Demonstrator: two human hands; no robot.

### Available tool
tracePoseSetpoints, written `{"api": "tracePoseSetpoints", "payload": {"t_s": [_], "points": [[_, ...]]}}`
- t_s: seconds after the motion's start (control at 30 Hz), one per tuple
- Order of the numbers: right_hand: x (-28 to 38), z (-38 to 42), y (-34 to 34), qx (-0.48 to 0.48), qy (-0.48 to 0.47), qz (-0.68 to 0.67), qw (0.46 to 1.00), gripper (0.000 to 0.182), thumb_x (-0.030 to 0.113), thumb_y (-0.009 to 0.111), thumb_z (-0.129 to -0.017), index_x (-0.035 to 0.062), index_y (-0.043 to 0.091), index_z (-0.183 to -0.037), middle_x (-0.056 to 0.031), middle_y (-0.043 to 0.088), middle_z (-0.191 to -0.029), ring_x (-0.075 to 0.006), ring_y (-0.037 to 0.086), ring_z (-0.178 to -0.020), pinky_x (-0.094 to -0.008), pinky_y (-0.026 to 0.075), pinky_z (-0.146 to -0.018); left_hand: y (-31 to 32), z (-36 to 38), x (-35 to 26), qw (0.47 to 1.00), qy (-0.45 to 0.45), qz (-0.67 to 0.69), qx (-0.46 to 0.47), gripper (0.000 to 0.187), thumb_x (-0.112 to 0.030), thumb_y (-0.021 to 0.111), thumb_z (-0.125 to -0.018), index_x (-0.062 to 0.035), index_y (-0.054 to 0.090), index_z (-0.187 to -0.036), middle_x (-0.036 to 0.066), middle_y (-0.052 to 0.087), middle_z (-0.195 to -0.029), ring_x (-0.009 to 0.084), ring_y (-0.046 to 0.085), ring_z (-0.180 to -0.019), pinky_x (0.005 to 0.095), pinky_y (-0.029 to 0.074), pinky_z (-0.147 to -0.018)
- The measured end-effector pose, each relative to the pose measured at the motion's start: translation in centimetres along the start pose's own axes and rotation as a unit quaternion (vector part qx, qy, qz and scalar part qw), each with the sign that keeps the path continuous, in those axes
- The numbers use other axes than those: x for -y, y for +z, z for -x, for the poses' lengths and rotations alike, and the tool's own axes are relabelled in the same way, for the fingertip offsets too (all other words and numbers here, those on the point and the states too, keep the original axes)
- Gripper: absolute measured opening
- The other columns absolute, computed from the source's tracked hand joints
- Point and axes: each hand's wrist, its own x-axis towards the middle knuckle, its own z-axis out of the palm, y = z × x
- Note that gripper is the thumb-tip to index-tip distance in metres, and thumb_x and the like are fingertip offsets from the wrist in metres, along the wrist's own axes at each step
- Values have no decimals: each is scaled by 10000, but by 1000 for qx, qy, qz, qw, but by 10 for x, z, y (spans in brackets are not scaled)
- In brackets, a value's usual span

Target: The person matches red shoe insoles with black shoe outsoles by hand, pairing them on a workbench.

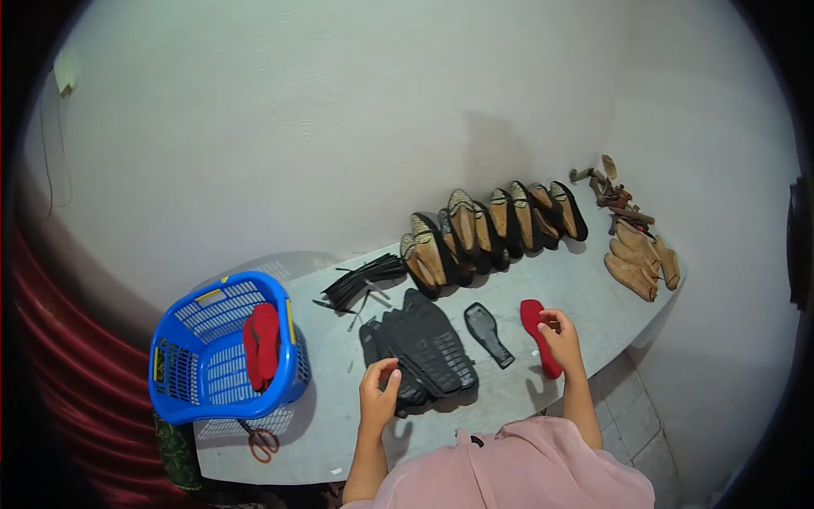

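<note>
My right hand is over a red insole, its thumb and fingers apart. Whether the fingertips touch the insole is hard to make out. At the front left edge of a pile of black shoe soles, my left hand is raised with bent fingers and the thumb held away from them. Nothing shows in either hand. Between the pile and the red insole lies a single black sole. Part of the red insole is hidden behind my right hand.
A blue basket with red insoles stands left on the table, red-handled scissors beside it. Black strips and a row of shoes line the wall. Tan foot-shaped pieces and assorted tools lie far right.
</note>
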Motion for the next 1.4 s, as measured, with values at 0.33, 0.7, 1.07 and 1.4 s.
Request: {"api": "tracePoseSetpoints", "payload": {"t_s": [0.33, 0.7, 1.07, 1.4], "points": [[-140, -3, -61, 71, 143, 299, 941, 813, 363, 765, -666, 50, 387, -1315, -228, 499, -1212, -373, 540, -1077, -442, 454, -882, 147, 11, -11, 997, -1, -46, 69, 205, -119, 595, -866, -14, 622, -1039, 72, 636, -958, 131, 606, -851, 262, 470, -779], [-162, -7, -56, 148, 178, 275, 933, 882, 269, 808, -572, -5, 389, -1298, -206, 586, -1122, -302, 603, -1002, -379, 489, -823, 206, 19, -4, 994, -43, -43, 87, 241, -175, 601, -864, -1, 619, -1031, 104, 645, -932, 175, 614, -824, 289, 470, -756], [-151, -31, -45, 230, 344, -166, 895, 293, 32, 648, -726, -22, 570, -1003, -98, 628, -790, -192, 621, -735, -307, 509, -682, 161, 3, 0, 995, -50, -84, -25, 211, -138, 596, -861, 3, 619, -1015, 91, 636, -894, 149, 604, -802, 272, 473, -737], [-89, -35, -52, 203, 113, -71, 970, 729, 91, 802, -636, 25, 337, -1194, -128, 535, -1068, -179, 549, -943, -332, 474, -819, 150, -1, 2, 995, -60, -53, -65, 194, -126, 587, -868, -3, 623, -1013, 70, 639, -909, 139, 602, -817, 259, 469, -753]]}}
